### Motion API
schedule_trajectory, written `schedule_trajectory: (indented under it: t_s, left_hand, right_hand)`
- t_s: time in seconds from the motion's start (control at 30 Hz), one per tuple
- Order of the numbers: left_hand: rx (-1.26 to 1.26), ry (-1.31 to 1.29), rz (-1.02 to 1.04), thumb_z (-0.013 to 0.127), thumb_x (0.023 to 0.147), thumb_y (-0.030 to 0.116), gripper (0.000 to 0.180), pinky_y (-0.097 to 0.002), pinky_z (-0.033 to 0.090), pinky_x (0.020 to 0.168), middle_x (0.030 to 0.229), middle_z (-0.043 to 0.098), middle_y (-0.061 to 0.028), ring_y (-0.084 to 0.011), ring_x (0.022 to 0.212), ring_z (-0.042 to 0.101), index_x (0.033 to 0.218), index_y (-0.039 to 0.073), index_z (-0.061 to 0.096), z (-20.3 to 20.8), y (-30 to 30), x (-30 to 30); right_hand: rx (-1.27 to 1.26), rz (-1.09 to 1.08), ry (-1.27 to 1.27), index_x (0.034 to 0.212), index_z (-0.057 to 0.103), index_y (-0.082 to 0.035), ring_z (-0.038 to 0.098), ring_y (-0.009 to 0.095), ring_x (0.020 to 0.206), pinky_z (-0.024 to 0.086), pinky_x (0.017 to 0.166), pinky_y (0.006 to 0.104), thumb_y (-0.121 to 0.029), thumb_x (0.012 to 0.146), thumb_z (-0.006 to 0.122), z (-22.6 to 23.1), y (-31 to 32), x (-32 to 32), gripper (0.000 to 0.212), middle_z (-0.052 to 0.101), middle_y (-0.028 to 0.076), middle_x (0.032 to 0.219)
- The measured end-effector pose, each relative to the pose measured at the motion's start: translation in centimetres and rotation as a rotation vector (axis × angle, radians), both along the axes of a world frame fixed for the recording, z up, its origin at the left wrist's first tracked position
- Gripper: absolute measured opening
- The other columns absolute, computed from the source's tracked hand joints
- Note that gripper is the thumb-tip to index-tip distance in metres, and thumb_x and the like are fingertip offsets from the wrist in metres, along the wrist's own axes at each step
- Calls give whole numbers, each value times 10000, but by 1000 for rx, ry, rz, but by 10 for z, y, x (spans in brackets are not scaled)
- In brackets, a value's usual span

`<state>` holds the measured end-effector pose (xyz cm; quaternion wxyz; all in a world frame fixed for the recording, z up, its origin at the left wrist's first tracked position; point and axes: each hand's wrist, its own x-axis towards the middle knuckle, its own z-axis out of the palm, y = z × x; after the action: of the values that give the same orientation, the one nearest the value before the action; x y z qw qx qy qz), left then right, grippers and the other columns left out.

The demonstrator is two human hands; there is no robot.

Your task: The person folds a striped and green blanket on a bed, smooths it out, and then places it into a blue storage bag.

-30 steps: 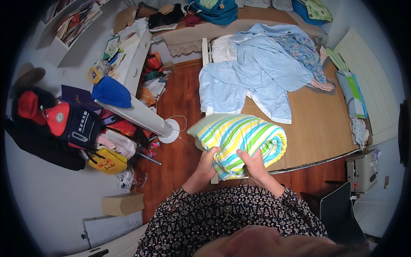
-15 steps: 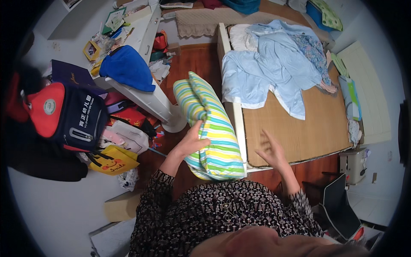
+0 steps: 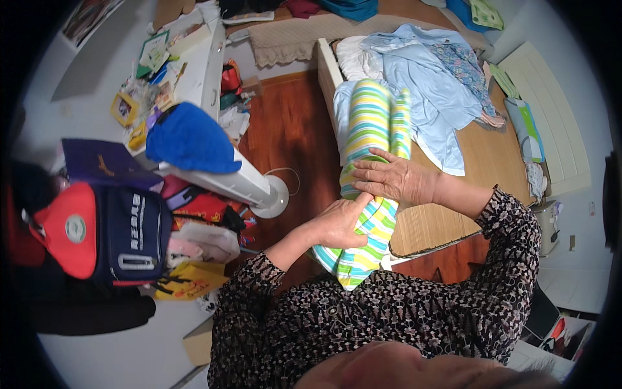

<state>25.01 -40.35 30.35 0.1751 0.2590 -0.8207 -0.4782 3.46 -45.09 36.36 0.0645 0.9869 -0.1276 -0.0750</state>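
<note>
A puffy folded bundle of striped cloth [image 3: 369, 123], green, yellow, blue and white, lies lengthwise in front of me, its far end on the bed's edge. My left hand [image 3: 340, 225] grips its near part from the left, the thumb on top. My right hand [image 3: 396, 179] reaches across from the right, its fingers curved over the middle of the bundle, close to the left thumb. Between the hands the cloth is squeezed narrower, and its near end hangs toward my body. The undersides of both grips are hidden.
A bed with a tan mat [image 3: 427, 227] stands at right, bearing a rumpled light blue garment [image 3: 434, 84]. At left are a white desk [image 3: 194, 61], a blue cloth [image 3: 191, 139], a round white base [image 3: 271, 196] and a navy and red backpack [image 3: 129, 227].
My right hand has come from the open air over the mat onto the bundle. The bundle has swung right and narrowed, its far end now over the bed.
</note>
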Motion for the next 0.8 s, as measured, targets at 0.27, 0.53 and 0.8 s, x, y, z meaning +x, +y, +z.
schedule_trajectory:
  t_s: [0.27,0.53,0.8]
  left_hand:
    - [-344,-149,-119,649,643,236,641,-486,484,743,887,644,-228,-412,844,630,1223,40,457,37,-129,-31]
    - [-554,-212,-133,702,705,288,582,-472,412,915,1050,607,-152,-334,1057,558,1213,45,553,93,-268,-55]
    - [-362,-134,244,699,829,284,568,-381,498,886,1169,617,-198,-296,1035,630,1299,25,515,102,-421,17]
  right_hand:
    - [158,-240,-302,921,529,-85,605,315,831,501,743,415,-245,608,773,-8,-84,-60,428,589,113,891]
    - [423,-658,-638,1028,599,-74,629,373,860,515,747,441,-229,689,771,-31,-166,-104,411,655,145,922]
    - [825,-1248,-964,1143,605,9,679,209,939,514,831,321,-172,773,749,-16,-235,-90,436,704,162,1010]
